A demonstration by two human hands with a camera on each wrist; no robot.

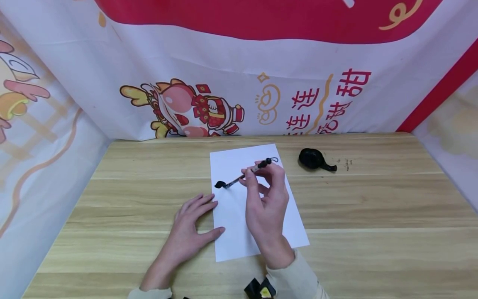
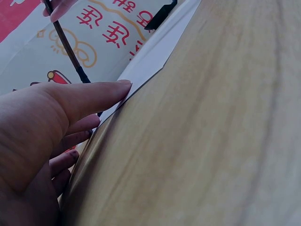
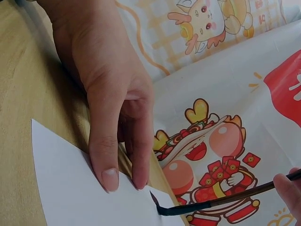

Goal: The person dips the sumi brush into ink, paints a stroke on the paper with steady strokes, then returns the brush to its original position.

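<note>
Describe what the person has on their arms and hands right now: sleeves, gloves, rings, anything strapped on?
Both hands are bare: no gloves or rings show on the left hand or right hand. Cream, ribbed-looking sleeve cuffs end at the wrists. A black device with a yellow spot sits near the right cuff. Nails are short and unpainted.

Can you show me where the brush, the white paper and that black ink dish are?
brush (image 1: 244, 175), head view, middle of its handle.
white paper (image 1: 239, 160), head view, bare upper part.
black ink dish (image 1: 311, 158), head view, its round body.
</note>
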